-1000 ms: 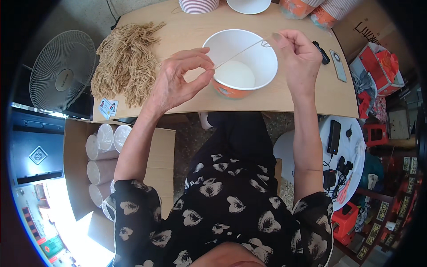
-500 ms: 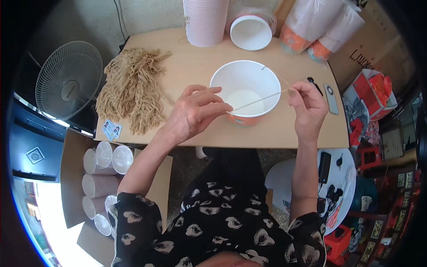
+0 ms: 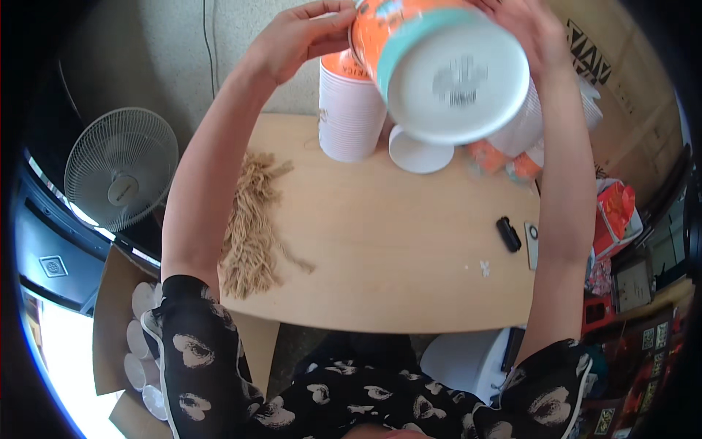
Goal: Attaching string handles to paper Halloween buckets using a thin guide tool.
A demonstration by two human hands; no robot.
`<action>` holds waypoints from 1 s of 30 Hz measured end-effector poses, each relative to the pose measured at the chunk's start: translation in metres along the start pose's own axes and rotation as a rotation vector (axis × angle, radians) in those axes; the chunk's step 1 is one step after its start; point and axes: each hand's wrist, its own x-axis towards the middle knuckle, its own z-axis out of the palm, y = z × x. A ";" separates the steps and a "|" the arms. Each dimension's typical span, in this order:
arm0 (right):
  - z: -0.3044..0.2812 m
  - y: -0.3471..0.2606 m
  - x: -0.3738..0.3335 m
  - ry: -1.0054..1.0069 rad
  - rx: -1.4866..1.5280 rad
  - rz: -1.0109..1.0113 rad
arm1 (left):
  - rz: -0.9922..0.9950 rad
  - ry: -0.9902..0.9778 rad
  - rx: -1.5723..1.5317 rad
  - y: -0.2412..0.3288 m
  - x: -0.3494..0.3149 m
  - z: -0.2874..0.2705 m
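Note:
A paper bucket [image 3: 457, 91] with orange and teal sides is raised over the far part of the table, tilted so its white base faces me. My left hand [image 3: 303, 36] pinches it near the rim on the left. Around its right side is my right hand [image 3: 537, 36], its fingertips partly hidden and cut off by the upper edge. Behind and below the bucket stands a tall stack of nested buckets [image 3: 352, 121]. A white round tub or lid [image 3: 420, 152] lies beside that stack. Tan cords [image 3: 252, 234] are heaped on the table's left, near my left forearm.
A black object [image 3: 509, 234] and a phone [image 3: 532, 245] lie at the right of the wooden table [image 3: 380, 256]. Bagged buckets [image 3: 504, 157] stand at the far right. A fan [image 3: 121, 172] and a carton of wrapped cups [image 3: 139, 340] are on the left.
The bucket has gone from the table up into both hands and is now tilted base toward me. Both arms have reached farther forward, and the view has shifted.

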 end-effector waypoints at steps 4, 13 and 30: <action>-0.060 -0.044 0.048 0.468 -0.580 0.207 | -0.056 0.144 -0.074 0.004 0.067 -0.027; -0.078 0.001 0.036 0.942 -0.983 -0.002 | -0.174 0.405 -0.345 -0.074 0.095 -0.067; -0.153 0.090 -0.019 1.259 -0.726 -0.156 | 0.075 0.634 0.339 -0.157 0.055 -0.035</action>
